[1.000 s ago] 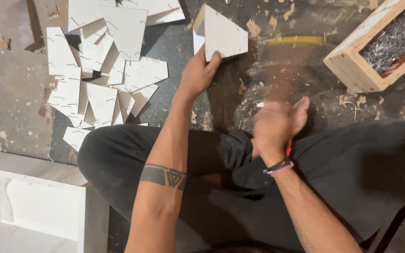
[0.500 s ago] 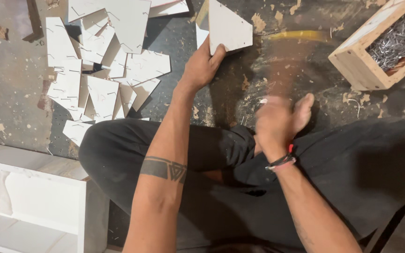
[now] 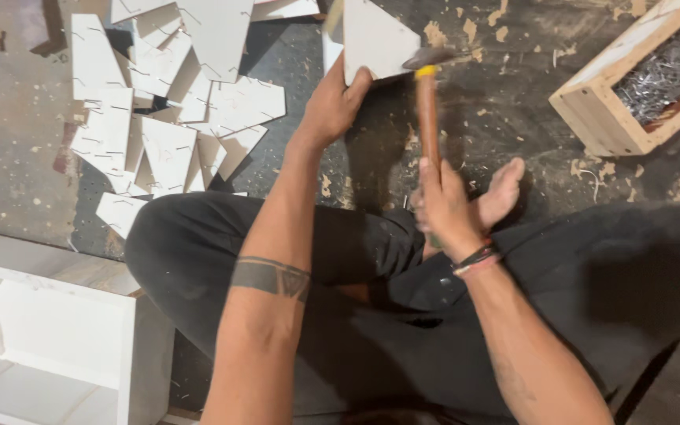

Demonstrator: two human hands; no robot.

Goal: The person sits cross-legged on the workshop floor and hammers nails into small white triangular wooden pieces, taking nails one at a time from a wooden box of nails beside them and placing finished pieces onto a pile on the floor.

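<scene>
- We sit cross-legged on a dark workshop floor (image 3: pixel 513 118) spattered with paint and strewn with wood chips.
- Our left hand (image 3: pixel 332 102) is closed on the lower edge of a white triangular panel (image 3: pixel 375 39), fingers curled over the rim, bracing it on the floor in front of our knee.
- Our right hand (image 3: pixel 442 205) is clenched round the wooden handle of a hammer (image 3: pixel 426 102); the handle points up the frame and the metal head lies right at the panel's right corner.
- A second ago and half a second ago the hammer was only a blur above the right hand. Now it shows sharp, with its head down at the panel, which has shifted a little in the frame; we judge that a stroke has just come down on that corner, so the nailing is under way and not finished.
- A heap of similar white cut pieces (image 3: pixel 167 118) lies to the left of the left arm, well apart from the held panel.
- A wooden box of nails (image 3: pixel 639 79) sits at the upper right, and a white cabinet frame (image 3: pixel 49 330) stands at the lower left.
</scene>
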